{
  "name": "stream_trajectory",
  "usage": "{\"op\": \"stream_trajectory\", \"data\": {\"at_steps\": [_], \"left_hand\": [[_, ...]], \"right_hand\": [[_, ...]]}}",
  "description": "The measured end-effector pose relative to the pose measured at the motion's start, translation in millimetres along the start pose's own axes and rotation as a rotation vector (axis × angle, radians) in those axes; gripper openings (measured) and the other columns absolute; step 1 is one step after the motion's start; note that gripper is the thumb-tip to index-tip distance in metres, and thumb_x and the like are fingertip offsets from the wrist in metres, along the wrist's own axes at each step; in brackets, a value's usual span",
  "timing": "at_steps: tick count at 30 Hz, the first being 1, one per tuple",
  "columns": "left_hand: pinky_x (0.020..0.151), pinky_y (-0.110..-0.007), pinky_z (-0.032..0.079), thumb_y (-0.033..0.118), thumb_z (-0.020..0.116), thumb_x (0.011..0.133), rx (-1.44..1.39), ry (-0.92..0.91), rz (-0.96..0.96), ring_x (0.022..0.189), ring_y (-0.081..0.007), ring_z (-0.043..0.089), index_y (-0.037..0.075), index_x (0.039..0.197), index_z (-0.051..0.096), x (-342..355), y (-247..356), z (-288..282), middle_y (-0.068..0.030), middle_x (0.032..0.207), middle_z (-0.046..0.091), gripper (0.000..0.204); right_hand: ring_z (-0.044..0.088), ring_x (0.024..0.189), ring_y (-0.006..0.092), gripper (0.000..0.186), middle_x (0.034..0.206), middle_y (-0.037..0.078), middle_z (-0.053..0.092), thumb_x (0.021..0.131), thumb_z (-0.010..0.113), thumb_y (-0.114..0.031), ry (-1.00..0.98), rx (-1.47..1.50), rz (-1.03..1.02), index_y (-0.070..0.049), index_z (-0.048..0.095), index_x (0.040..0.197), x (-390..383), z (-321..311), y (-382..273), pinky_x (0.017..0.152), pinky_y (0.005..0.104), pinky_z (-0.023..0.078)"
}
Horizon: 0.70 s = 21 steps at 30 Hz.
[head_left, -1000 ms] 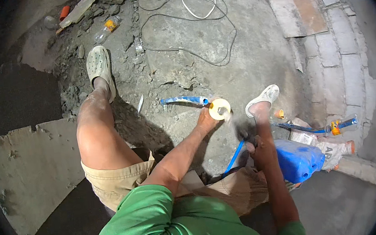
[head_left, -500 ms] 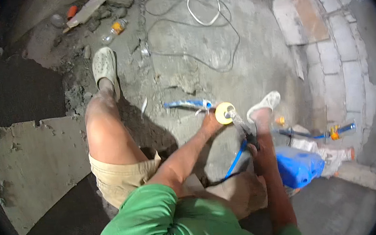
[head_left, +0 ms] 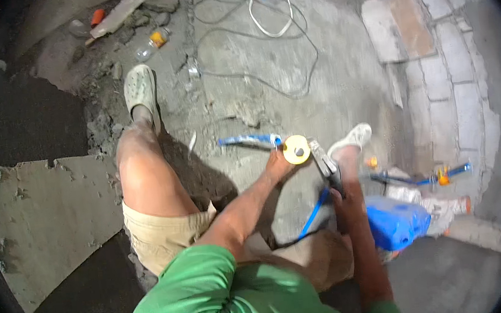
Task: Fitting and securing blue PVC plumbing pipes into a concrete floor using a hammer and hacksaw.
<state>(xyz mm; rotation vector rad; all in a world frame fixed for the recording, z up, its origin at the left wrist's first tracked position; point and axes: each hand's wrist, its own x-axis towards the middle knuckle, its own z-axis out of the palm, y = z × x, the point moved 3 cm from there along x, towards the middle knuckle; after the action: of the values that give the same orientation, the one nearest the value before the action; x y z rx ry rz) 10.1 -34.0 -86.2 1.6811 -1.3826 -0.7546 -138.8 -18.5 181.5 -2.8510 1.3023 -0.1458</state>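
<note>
My left hand (head_left: 278,164) is closed on a round yellow plastic piece (head_left: 290,145) with a dark centre, held beside the end of a short, dusty blue pipe (head_left: 243,140). My right hand (head_left: 345,204) is wrapped round the dark handle of a metal-headed tool (head_left: 323,160), whose head is just right of the yellow piece; its exact kind is blurred. A thinner blue pipe (head_left: 313,214) slants down to the left of my right hand, partly shadowed.
A blue plastic container (head_left: 398,220), a white sack (head_left: 445,210) and another blue pipe (head_left: 460,169) lie right, near a block wall (head_left: 439,78). A rough board (head_left: 46,224) lies left. Cables (head_left: 255,74), a plastic bottle (head_left: 152,45) and rubble are farther forward.
The metal tool head has swung up to the yellow piece and now sits just off its right side. My left hand has shifted slightly right with the yellow piece.
</note>
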Motion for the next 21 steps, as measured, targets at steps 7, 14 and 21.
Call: {"op": "stream_trajectory", "data": {"at_steps": [7, 14, 21], "left_hand": [[0.091, -0.041, 0.048, 0.026, 0.071, 0.078, -0.262, -0.033, -0.126, 0.108, -0.0355, 0.057, 0.004, 0.119, 0.053, 9, 46, -20, -0.0193, 0.118, 0.058, 0.05], [0.093, -0.04, 0.046, 0.026, 0.069, 0.079, -0.305, -0.007, -0.026, 0.11, -0.0339, 0.056, 0.005, 0.12, 0.053, 11, 57, -29, -0.0175, 0.12, 0.058, 0.048], [0.087, -0.042, 0.048, 0.019, 0.067, 0.081, -0.018, 0.052, -0.071, 0.102, -0.0364, 0.059, 0.005, 0.122, 0.052, 7, 13, -3, -0.0196, 0.111, 0.062, 0.047]], "right_hand": [[0.061, 0.081, 0.0329, 0.018, 0.082, 0.018, 0.062, 0.088, 0.052, -0.018, 0.103, -0.07, -0.07, -0.004, 0.057, 0.078, -30, -91, -8, 0.07, 0.0461, 0.046], [0.057, 0.09, 0.0414, 0.025, 0.09, 0.021, 0.062, 0.088, 0.055, -0.021, -0.194, 0.006, 0.029, 0.003, 0.057, 0.083, -22, -15, 3, 0.08, 0.0469, 0.046], [0.056, 0.095, 0.0398, 0.027, 0.097, 0.018, 0.062, 0.089, 0.057, -0.027, -0.245, 0.16, 0.234, 0.0, 0.059, 0.093, -59, -8, 38, 0.079, 0.0473, 0.043]]}}
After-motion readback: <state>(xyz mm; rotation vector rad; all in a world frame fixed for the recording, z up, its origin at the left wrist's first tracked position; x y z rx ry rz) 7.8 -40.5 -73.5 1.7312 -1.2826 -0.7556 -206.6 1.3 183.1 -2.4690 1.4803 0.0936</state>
